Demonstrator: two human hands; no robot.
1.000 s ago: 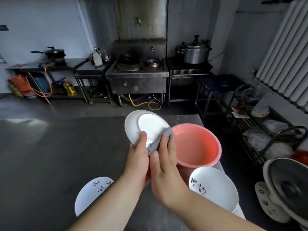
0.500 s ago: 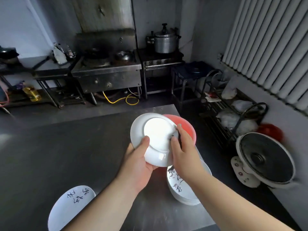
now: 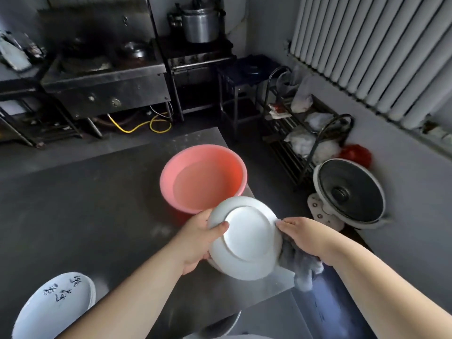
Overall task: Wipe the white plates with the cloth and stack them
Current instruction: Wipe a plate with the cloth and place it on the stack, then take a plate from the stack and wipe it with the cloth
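Your left hand (image 3: 195, 241) pinches the white plate (image 3: 244, 238), underside up, thumb on top. Your right hand (image 3: 303, 234) grips the grey cloth (image 3: 302, 265) against its opposite rim, above the surface (image 3: 85, 204).

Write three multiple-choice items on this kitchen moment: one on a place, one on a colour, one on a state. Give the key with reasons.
1. Where is the round plastic basin?
A. on the steel table
B. on the floor
C. on the stove

2. What colour is the basin?
A. blue
B. pink
C. green

3. How is the white round plate held?
A. lying flat on the table
B. underside toward the camera, gripped by the left hand
C. sunk in the basin

Key: 1 A, it stands on the tabletop; 2 B, its wall is pink; 3 B, the foot ring shows, while the right hand holds the grey cloth at its rim.
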